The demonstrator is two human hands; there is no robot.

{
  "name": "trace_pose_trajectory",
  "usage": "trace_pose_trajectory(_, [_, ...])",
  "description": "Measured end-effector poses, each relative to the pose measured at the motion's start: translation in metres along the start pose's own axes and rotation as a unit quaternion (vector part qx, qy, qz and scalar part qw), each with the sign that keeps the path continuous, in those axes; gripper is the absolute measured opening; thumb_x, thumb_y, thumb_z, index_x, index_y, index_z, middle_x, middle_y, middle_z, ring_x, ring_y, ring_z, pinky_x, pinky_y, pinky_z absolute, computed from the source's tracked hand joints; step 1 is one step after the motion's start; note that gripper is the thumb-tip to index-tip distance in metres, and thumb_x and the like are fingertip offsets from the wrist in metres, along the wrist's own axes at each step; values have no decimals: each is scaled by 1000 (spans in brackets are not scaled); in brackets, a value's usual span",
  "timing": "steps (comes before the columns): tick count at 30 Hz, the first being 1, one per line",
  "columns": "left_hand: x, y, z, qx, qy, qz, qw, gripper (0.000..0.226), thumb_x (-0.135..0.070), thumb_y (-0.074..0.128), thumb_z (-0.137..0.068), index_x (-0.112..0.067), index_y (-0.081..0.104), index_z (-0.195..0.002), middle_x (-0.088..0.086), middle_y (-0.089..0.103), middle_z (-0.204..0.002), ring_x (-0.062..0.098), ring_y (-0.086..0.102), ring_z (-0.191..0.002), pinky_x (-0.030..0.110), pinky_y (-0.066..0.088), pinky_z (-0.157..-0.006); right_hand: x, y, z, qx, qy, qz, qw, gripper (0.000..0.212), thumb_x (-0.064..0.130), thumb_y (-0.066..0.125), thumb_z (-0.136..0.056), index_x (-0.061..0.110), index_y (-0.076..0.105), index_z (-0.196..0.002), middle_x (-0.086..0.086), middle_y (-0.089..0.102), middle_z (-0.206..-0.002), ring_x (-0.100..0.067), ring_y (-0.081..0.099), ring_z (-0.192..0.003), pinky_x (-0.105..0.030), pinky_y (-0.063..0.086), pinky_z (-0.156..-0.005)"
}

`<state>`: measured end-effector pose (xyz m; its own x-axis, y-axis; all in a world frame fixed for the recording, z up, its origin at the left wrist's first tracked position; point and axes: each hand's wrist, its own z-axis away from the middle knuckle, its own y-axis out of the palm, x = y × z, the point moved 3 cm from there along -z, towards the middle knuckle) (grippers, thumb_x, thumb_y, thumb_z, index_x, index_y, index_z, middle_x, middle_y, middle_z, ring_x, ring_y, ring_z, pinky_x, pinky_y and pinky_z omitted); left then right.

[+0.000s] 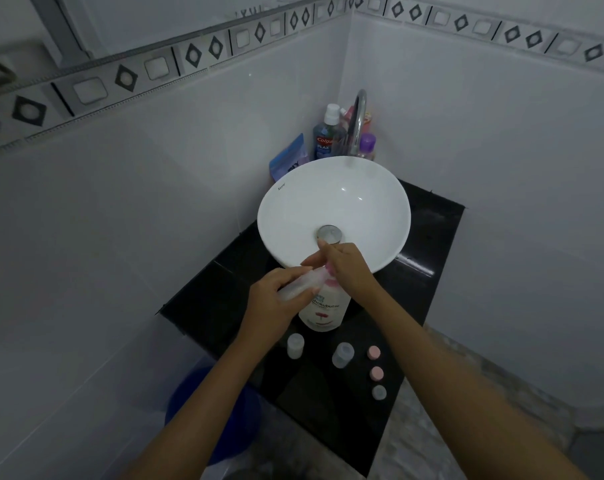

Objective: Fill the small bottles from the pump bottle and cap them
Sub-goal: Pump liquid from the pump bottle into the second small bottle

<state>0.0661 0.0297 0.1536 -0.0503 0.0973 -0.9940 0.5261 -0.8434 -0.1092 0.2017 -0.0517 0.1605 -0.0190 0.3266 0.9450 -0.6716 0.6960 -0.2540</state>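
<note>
Pump bottle point(323, 308), white with a pink flower label, stands on the black counter point(203, 306) just near of the white basin point(335, 206). The right hand point(345, 268) lies over its top, palm down, fingers curled over the pump head, which is hidden beneath them. The left hand point(276, 299) is wrapped around a clear small bottle point(298, 284), held tilted with its mouth toward the pump, just left of the right hand's fingers; its far end passes under them, and whether it touches the spout cannot be told. Nearer on the counter stand two more small bottles, a white one point(295, 345) and a greyish one point(343, 355), apart from both hands. Right of them lie two pink caps point(374, 352) point(376, 373) and a grey cap point(379, 392) in a row.
</note>
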Motion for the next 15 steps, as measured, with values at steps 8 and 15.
trace_pose_trajectory(8, [-7, -2, 0, -1, 25, 3, 1000, 29, -19, 75, -79, -20, 69, -108, -3, 70, -103, 1, 64, -97, 11, 51, -74, 10, -6, 2, 12, -32, 29, 999, 44, 30, 42, -99, 12, 76, -79, 9, 73, -71, 0, 65, -75, -6, 44, -71])
trace_pose_trajectory(15, [-2, 0, -1, 2, 19, 8, 1000, 27, -21, 75, -80, -26, 68, -105, -7, 70, -101, 1, 65, -97, 11, 51, -73, 3, -3, -1, -9, -4, 14, 1000, 46, 29, 40, -99, 6, 76, -82, 12, 68, -65, 8, 60, -60, -2, 41, -52])
